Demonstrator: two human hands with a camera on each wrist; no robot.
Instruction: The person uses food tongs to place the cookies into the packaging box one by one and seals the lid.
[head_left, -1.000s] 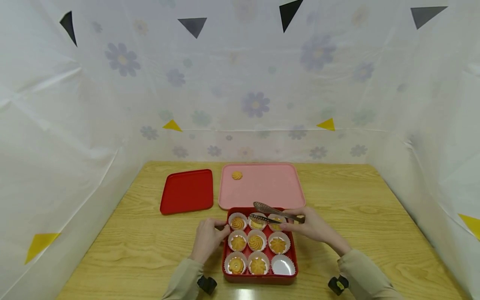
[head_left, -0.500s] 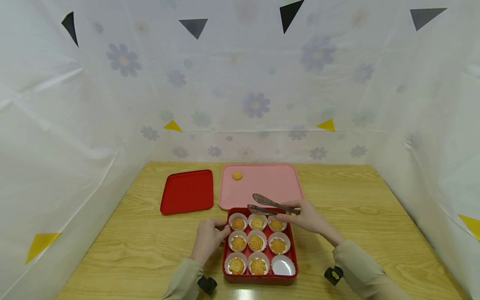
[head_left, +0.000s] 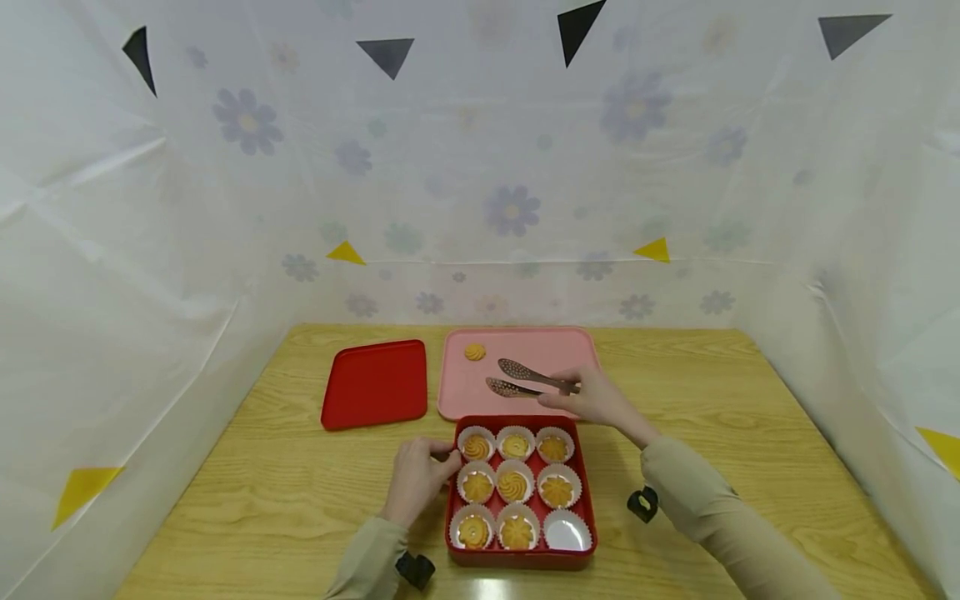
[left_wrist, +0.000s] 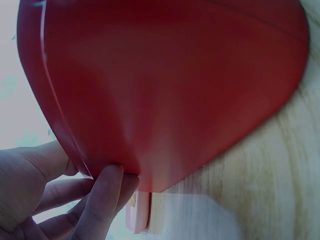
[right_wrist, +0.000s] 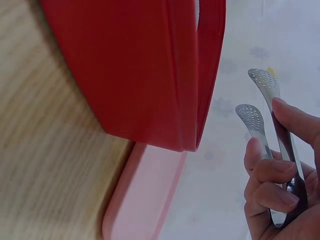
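A red box (head_left: 519,562) stands at the front of the table, with paper cups in rows. Cookies such as the swirled cookie (head_left: 512,486) lie in all cups but the bare paper cup (head_left: 567,531) at the near right. My left hand (head_left: 420,479) pinches the box's left rim, thumb inside and fingers outside, as the left wrist view shows. My right hand (head_left: 592,397) grips metal tongs (head_left: 528,372) over the pink tray (head_left: 555,354). The perforated tips of the tongs are apart with nothing between them. One cookie (head_left: 475,352) lies on the tray, left of the tips.
A flat red tray (head_left: 375,383) lies at the back left, beside the pink tray. The wooden table (head_left: 697,392) reaches a white flowered curtain (head_left: 450,208) behind and at both sides.
My right hand has moved forward and slightly left with the tongs, from above the box's back row to above the pink tray. The left hand stays on the rim.
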